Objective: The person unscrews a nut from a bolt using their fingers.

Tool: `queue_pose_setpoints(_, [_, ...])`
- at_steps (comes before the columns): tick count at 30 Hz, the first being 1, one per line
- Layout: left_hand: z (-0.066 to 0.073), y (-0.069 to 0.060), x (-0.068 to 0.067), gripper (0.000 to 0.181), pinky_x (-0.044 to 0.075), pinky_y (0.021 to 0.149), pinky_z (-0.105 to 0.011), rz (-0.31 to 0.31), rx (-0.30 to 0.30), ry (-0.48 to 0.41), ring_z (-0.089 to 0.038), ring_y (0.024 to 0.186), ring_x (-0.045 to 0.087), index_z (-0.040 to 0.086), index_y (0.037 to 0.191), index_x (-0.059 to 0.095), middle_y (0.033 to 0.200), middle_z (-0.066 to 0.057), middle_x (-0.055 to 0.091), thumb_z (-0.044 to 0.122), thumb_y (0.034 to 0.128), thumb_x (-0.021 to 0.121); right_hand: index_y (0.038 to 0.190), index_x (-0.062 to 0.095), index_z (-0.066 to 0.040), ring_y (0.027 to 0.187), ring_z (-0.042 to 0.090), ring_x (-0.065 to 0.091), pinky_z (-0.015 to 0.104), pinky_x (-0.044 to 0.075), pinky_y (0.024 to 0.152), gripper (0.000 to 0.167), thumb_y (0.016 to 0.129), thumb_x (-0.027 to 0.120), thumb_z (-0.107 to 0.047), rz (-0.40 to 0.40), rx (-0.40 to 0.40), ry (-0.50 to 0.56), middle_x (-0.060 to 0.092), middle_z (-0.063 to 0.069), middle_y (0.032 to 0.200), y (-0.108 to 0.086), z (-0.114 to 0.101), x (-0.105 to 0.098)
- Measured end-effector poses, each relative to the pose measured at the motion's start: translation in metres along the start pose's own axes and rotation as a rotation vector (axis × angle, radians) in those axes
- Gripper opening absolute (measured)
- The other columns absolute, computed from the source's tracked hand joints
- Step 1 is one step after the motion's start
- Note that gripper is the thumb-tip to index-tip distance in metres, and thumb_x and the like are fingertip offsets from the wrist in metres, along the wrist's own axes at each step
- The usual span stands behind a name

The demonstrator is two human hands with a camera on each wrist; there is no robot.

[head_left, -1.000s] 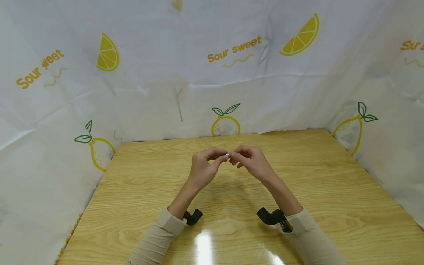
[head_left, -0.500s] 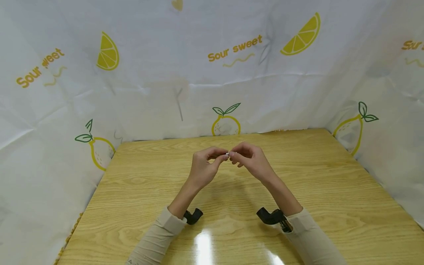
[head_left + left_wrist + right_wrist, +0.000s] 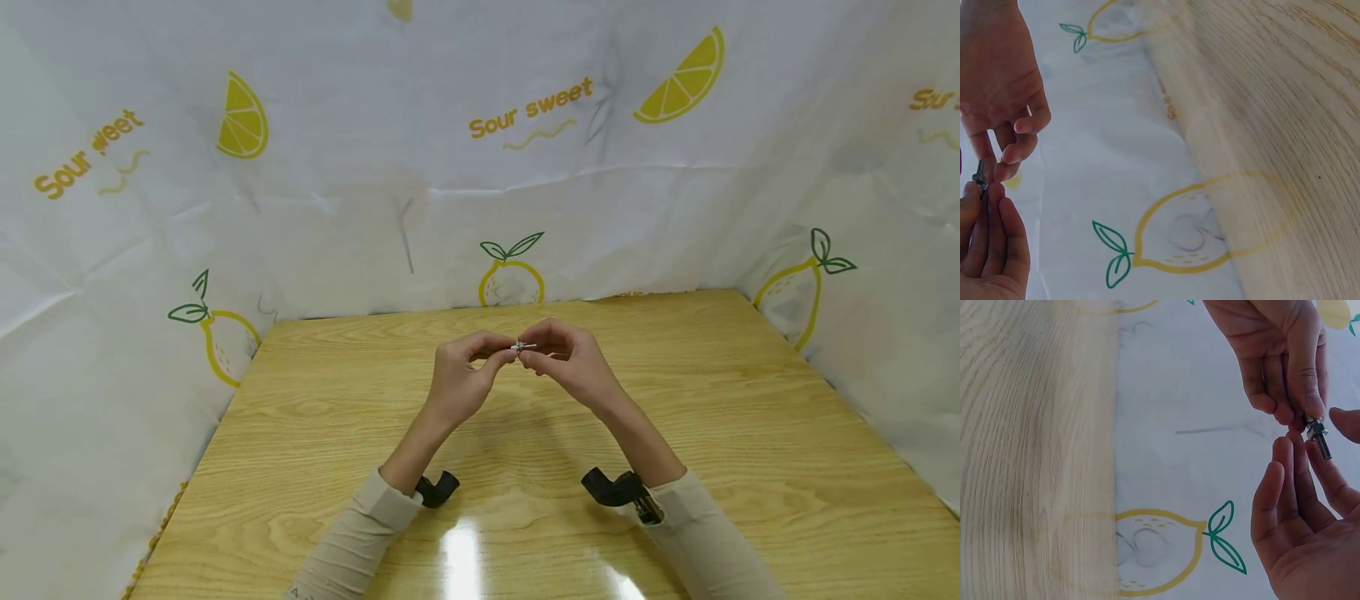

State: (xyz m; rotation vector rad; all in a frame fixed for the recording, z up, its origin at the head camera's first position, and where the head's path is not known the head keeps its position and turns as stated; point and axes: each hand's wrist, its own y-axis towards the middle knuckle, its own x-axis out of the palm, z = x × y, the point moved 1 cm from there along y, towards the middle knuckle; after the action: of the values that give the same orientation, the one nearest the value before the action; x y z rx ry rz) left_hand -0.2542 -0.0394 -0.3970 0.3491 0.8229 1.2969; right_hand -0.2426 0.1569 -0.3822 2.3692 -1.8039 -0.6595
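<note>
My left hand (image 3: pixel 461 382) pinches one end of a small metal bolt (image 3: pixel 1325 449) between thumb and fingertips. A hex nut (image 3: pixel 1317 429) sits around the bolt near those fingertips, and the bare threaded end points toward my right hand (image 3: pixel 579 371). In the right wrist view, the right thumb stands apart from the nut, while the index finger lies close beside the thread; whether it touches I cannot tell. The remaining right fingers are loosely bent. In the left wrist view the bolt (image 3: pixel 980 172) shows small and dark at the left edge. Its gripped end is hidden.
Both hands are raised above a wooden table (image 3: pixel 337 400). A white cloth (image 3: pixel 337 233) printed with lemons hangs behind and at the sides. Black curved wrist mounts (image 3: pixel 611 489) sit at both sleeve cuffs.
The right thumb and index finger have spread apart, so the bolt's threaded end now shows between them. The left hand has stayed in place, holding the bolt.
</note>
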Motion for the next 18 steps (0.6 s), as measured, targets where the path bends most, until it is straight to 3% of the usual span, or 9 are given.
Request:
queue_pose_setpoints(7, [-0.0004, 0.0004, 0.0006, 0.009, 0.064, 0.078, -0.026, -0.005, 0.009, -0.008, -0.016, 0.084, 0.077, 0.004, 0.102, 0.079, 0.095, -0.009, 0.08, 0.009, 0.0957, 0.074, 0.107, 0.072, 0.001, 0.085, 0.023, 0.07, 0.034, 0.062, 0.074, 0.021, 0.105, 0.061, -0.017, 0.002, 0.036, -0.028, 0.071, 0.022, 0.098, 0.0013, 0.0016, -0.0001])
queue_pose_setpoints(14, [0.0009, 0.0001, 0.0004, 0.009, 0.063, 0.079, -0.026, -0.005, 0.007, -0.01, -0.016, 0.086, 0.077, 0.005, 0.101, 0.079, 0.096, -0.008, 0.08, 0.01, 0.0951, 0.075, 0.113, 0.07, 0.003, 0.086, 0.011, 0.071, 0.03, 0.061, 0.075, 0.018, 0.099, 0.068, -0.007, 0.028, 0.006, -0.022, 0.072, 0.013, 0.103, -0.0009, -0.0009, -0.0004])
queue_pose_setpoints(18, [0.0012, 0.0, 0.0004, 0.01, 0.064, 0.079, -0.027, 0.006, 0.012, -0.014, -0.017, 0.085, 0.077, 0.004, 0.102, 0.079, 0.095, -0.008, 0.08, 0.011, 0.095, 0.075, 0.115, 0.069, 0.004, 0.087, 0.012, 0.071, 0.033, 0.062, 0.075, 0.019, 0.099, 0.066, -0.007, 0.037, -0.015, -0.002, 0.071, 0.015, 0.104, -0.0006, -0.0013, -0.0001])
